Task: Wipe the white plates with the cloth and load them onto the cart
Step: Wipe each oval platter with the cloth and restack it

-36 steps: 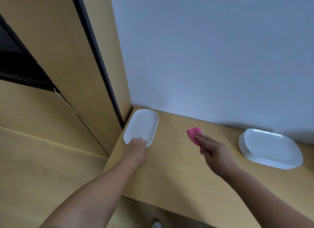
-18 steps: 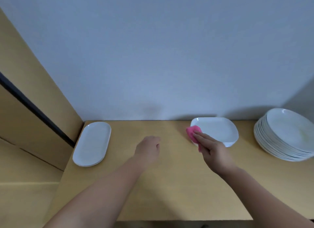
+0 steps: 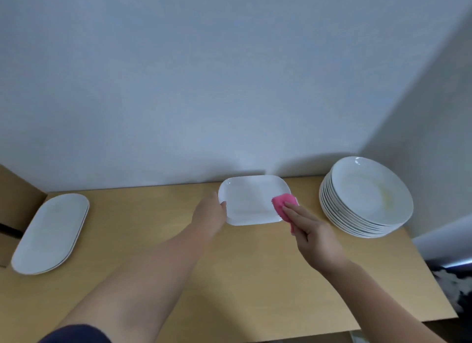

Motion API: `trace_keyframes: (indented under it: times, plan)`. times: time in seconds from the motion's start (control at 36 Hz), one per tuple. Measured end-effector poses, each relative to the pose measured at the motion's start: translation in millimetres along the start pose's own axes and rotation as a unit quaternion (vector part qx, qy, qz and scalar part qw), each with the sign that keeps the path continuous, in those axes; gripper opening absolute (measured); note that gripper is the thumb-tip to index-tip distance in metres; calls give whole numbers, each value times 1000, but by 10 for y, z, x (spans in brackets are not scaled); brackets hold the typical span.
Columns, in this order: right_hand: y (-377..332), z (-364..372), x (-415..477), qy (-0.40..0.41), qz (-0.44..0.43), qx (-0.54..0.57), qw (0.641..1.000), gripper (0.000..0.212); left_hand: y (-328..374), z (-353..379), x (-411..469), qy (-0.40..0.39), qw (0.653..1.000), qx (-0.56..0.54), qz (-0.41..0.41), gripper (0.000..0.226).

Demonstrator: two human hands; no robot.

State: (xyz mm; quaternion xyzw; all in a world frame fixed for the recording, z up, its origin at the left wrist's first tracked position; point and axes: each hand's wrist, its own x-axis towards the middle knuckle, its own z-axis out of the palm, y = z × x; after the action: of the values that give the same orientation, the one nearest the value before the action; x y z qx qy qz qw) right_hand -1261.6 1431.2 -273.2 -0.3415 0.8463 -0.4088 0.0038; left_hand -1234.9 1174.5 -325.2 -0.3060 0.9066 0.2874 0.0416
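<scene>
Judging by how the things lie, the job looks to be in its early part. In the centre of the frame a white rectangular plate [image 3: 252, 200] sits at the back of the wooden desk [image 3: 229, 278], close against the wall. The left hand [image 3: 210, 213] is at that plate's left edge with its grip curled loosely; a fingertip shows at the rim, but whether the fingers have actually closed on the plate cannot be told from this angle. The right hand [image 3: 313, 234] lies flat, fingers extended, pressing the pink cloth [image 3: 284, 206] down at the plate's right edge, so the cloth is held under the fingers rather than pinched. This reads as the start of wiping that plate, which seems not yet wiped. At the right of the frame a tall stack of round plates [image 3: 367, 197] waits, and its top plate carries a faint yellowish smear, so it appears uncleaned. At the lower left of the frame two or so oval plates [image 3: 49, 234] lie stacked near the desk's left end; whether they have been wiped cannot be told. No cart shows anywhere in the frame, so nothing can be confirmed as loaded. What appears to remain is wiping the rectangular plate, working through the round stack, and carrying everything to the cart.
</scene>
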Motion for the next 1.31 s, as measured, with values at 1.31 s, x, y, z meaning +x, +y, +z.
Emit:
trace_keyframes:
  times: [1.31]
  plan:
    - [-204,9,81,-4,-17,-7,1000,54,29,-333,-215,-19,950,-293,-107,11]
